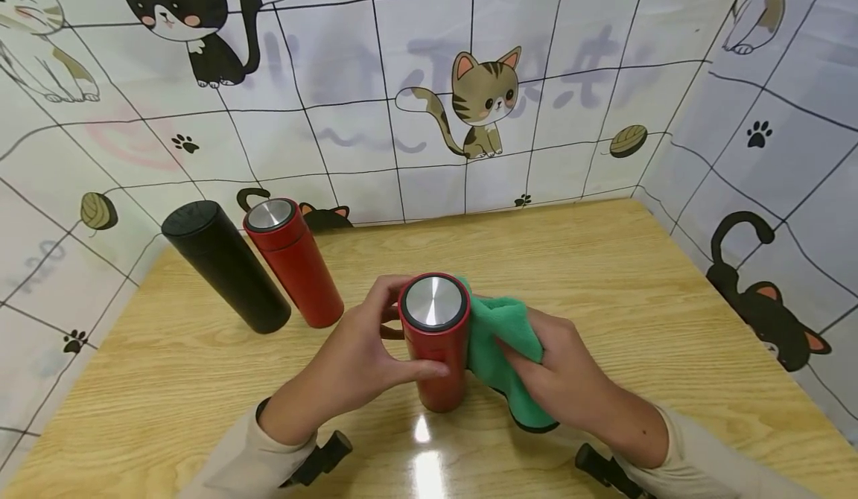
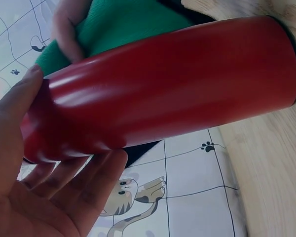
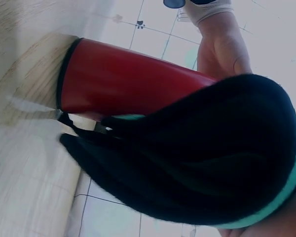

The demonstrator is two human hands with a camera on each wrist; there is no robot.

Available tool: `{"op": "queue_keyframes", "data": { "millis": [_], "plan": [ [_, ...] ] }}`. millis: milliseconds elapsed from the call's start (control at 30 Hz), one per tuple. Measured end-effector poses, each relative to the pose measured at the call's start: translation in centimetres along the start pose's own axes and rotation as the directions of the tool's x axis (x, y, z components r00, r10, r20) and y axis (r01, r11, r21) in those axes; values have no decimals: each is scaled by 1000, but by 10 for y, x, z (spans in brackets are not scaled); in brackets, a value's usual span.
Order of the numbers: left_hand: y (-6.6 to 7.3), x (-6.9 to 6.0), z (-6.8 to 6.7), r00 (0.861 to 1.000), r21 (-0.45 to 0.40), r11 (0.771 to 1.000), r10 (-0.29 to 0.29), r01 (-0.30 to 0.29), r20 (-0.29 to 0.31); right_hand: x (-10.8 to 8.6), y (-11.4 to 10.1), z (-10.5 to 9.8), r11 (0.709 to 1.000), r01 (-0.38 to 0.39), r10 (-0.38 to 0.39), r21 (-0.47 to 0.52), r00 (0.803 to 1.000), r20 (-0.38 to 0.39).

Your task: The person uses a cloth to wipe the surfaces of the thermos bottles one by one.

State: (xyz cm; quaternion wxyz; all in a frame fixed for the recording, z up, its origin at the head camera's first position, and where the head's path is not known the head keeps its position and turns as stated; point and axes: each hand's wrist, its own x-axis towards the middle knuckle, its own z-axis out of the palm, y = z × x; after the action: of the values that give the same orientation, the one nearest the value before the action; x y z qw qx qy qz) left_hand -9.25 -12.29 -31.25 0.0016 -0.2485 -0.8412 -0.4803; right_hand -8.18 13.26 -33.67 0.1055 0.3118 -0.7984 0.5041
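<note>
A red thermos flask with a silver-topped lid stands upright on the table. My left hand grips it from the left near its upper part, thumb across the front and fingers behind. In the left wrist view the flask shows its glossy side between thumb and fingers. My right hand holds a green cloth with a dark edge against the flask's right side. The cloth's black underside fills much of the right wrist view and hides most of the right fingers.
Behind and left on the wooden table stand a black flask and a second red flask, side by side. White walls printed with cats and grid lines enclose the table at the back and sides.
</note>
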Motion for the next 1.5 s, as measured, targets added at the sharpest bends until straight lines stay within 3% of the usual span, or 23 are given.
{"op": "queue_keyframes", "data": {
  "millis": [100,267,467,667,833,1067,1167,1367,1500],
  "plan": [
    [0,0,-1,1000,-18,1000,-11,11,9,-1,0,0,1000,-30,30,-5,999,17],
    [-1,-1,-3,1000,-33,999,-21,21,24,-1,0,1,999,33,-33,-20,999,-40],
    [-4,-3,-6,1000,-6,1000,-9,9,14,0,0,1,1000,-9,9,-5,1000,18],
    [-6,-3,-9,1000,-6,1000,3,-3,24,-1,-1,2,999,0,-1,-33,1000,-20],
    [-7,-4,-9,1000,-32,999,15,-15,15,-1,-1,2,999,-26,26,-31,999,19],
    [-8,-7,-9,1000,-57,998,-8,9,26,0,-1,2,998,37,-38,-44,999,-36],
    [-8,-7,-9,999,-56,998,-16,19,42,0,-1,2,999,30,-31,-29,999,-31],
    [-9,-9,-8,997,-39,998,43,-41,66,-1,0,3,997,-51,53,-57,998,39],
    [-10,-9,-5,994,-46,997,72,-69,82,-2,0,3,996,-50,53,-80,998,35]
  ]
}}
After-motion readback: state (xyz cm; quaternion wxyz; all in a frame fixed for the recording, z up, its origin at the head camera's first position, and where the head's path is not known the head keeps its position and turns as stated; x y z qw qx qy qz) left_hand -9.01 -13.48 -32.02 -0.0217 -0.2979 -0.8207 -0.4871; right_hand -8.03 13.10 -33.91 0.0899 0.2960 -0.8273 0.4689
